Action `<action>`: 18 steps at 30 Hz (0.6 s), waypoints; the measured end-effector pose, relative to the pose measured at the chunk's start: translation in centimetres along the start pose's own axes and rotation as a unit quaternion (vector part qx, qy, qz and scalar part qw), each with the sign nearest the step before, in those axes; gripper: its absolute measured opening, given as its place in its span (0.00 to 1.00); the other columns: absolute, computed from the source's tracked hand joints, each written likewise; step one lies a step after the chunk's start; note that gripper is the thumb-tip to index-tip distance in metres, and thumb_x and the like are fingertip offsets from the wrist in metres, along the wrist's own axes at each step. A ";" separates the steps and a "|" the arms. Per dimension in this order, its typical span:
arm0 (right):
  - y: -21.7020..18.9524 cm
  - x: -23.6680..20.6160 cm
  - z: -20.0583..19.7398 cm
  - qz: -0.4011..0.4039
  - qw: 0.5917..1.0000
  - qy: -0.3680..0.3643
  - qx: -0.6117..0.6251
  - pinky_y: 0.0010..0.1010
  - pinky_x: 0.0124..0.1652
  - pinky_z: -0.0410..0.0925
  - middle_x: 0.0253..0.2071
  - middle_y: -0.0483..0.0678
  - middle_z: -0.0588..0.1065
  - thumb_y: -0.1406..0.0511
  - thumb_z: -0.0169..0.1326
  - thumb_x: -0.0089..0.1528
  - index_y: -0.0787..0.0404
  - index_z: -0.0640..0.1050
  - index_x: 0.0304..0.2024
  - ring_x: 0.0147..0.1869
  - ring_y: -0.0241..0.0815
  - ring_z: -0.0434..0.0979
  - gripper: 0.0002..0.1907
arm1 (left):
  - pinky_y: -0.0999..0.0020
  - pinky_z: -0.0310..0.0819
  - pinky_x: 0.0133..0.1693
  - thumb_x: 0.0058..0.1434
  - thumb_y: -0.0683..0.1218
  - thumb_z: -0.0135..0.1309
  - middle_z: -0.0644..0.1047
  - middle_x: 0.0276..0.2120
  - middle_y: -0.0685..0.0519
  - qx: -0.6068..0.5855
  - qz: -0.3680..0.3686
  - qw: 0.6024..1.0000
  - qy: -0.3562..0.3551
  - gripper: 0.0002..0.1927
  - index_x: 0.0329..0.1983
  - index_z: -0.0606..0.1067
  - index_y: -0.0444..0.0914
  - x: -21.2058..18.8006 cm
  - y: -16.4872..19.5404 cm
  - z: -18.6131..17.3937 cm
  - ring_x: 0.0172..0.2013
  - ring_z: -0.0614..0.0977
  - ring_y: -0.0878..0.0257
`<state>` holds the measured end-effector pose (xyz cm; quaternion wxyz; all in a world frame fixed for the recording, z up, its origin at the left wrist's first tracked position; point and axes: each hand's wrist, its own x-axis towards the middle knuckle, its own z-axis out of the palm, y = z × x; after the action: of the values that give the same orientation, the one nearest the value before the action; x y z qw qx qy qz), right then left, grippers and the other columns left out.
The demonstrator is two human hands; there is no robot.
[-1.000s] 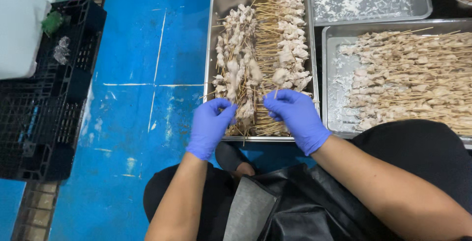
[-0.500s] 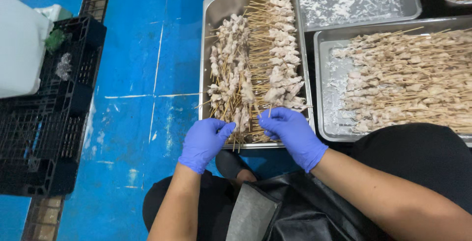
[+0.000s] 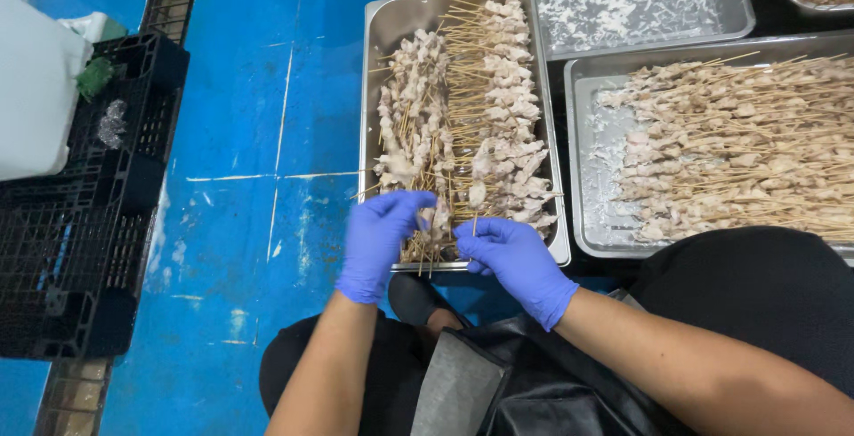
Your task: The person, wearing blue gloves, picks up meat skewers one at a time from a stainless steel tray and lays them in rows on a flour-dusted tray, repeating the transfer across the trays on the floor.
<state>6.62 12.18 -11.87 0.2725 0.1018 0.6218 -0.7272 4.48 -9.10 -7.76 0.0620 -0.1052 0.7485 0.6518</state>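
Fingers (image 3: 402,206) of the gloved left hand (image 3: 378,245) and right hand (image 3: 516,262) pinch skewers (image 3: 427,245) in the steel tray (image 3: 378,36).

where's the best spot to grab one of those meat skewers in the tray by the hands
Probably the bare wooden stick end of a pale meat skewer, approached from the near edge of the rectangular steel tray. The sticks poke out there, meat-free, between the blue-gloved left hand and right hand.

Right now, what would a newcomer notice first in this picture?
First, two blue-gloved hands low in the middle: the left hand and right hand touch meat skewers at the near end of a steel tray. To the right, a second tray holds many more skewers. The bright blue floor fills the left, with a black crate at its edge.
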 end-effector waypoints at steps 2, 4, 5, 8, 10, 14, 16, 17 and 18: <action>-0.1 0.0 0.7 -0.001 1.000 -0.014 0.002 0.22 0.32 0.67 0.33 0.42 0.80 0.63 0.60 0.61 0.62 0.82 0.48 0.31 0.31 0.76 0.15 | 0.78 0.66 0.27 0.65 0.48 0.56 0.84 0.32 0.53 -0.020 0.007 0.999 0.028 0.12 0.40 0.84 0.35 0.2 0.7 -1.7 0.24 0.76 0.73; -0.1 0.3 1.7 0.002 0.999 -0.036 0.016 0.22 0.32 0.69 0.34 0.42 0.80 0.63 0.60 0.60 0.62 0.82 0.49 0.30 0.31 0.76 0.16 | 0.78 0.66 0.27 0.66 0.47 0.54 0.85 0.34 0.53 -0.030 0.024 0.998 0.041 0.12 0.39 0.83 0.35 0.2 0.8 -3.0 0.23 0.77 0.73; 0.0 0.6 2.7 0.007 0.998 -0.051 0.030 0.22 0.32 0.70 0.34 0.41 0.80 0.63 0.59 0.60 0.62 0.82 0.50 0.30 0.31 0.76 0.17 | 0.78 0.66 0.26 0.68 0.47 0.53 0.85 0.34 0.53 -0.029 0.039 0.998 0.038 0.13 0.39 0.83 0.35 0.2 0.8 -3.3 0.23 0.76 0.73; 0.6 0.6 4.6 0.035 0.992 -0.124 -0.004 0.24 0.31 0.70 0.32 0.44 0.79 0.62 0.60 0.61 0.61 0.81 0.51 0.29 0.32 0.75 0.17 | 0.77 0.67 0.26 0.69 0.47 0.51 0.85 0.34 0.52 -0.006 0.021 0.999 0.040 0.13 0.39 0.82 0.34 0.6 0.3 -3.7 0.23 0.76 0.72; 1.2 -0.3 4.9 0.031 0.982 -0.172 -0.072 0.25 0.32 0.70 0.31 0.45 0.79 0.61 0.60 0.62 0.62 0.82 0.49 0.30 0.33 0.75 0.15 | 0.76 0.69 0.27 0.69 0.47 0.51 0.85 0.34 0.52 0.024 0.005 0.999 0.026 0.13 0.39 0.82 0.34 0.7 0.2 -3.8 0.23 0.76 0.71; 1.8 -2.7 4.0 0.014 0.958 -0.230 -0.169 0.24 0.35 0.72 0.33 0.43 0.81 0.60 0.58 0.62 0.62 0.83 0.44 0.34 0.30 0.78 0.14 | 0.75 0.72 0.28 0.68 0.47 0.51 0.85 0.34 0.53 0.074 -0.018 0.997 -0.028 0.13 0.38 0.82 0.35 0.6 0.2 -3.9 0.23 0.76 0.72; 1.6 -3.1 3.6 0.002 0.951 -0.239 -0.194 0.25 0.38 0.73 0.34 0.44 0.82 0.60 0.59 0.62 0.61 0.84 0.43 0.36 0.30 0.79 0.13 | 0.74 0.72 0.28 0.68 0.47 0.51 0.84 0.33 0.54 0.090 -0.027 0.995 -0.036 0.13 0.38 0.83 0.35 0.5 0.2 -3.8 0.23 0.76 0.71; 1.6 -3.3 3.4 -0.016 0.948 -0.235 -0.216 0.25 0.40 0.73 0.35 0.44 0.82 0.60 0.59 0.61 0.61 0.84 0.43 0.37 0.31 0.80 0.13 | 0.73 0.72 0.28 0.67 0.48 0.51 0.84 0.32 0.54 0.099 -0.027 0.994 -0.035 0.13 0.37 0.83 0.35 0.4 0.2 -3.8 0.23 0.76 0.71; 1.6 -3.6 3.2 -0.033 0.943 -0.230 -0.237 0.26 0.41 0.74 0.35 0.45 0.83 0.60 0.60 0.61 0.60 0.84 0.43 0.37 0.31 0.80 0.12 | 0.73 0.72 0.28 0.67 0.48 0.51 0.84 0.31 0.54 0.108 -0.028 0.993 -0.034 0.14 0.37 0.83 0.35 0.4 0.2 -3.7 0.23 0.76 0.70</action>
<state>11.07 9.98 -10.76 0.4002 -0.1562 0.6996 -0.5709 4.24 -12.80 -7.17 0.1164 -0.0963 0.8088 0.5684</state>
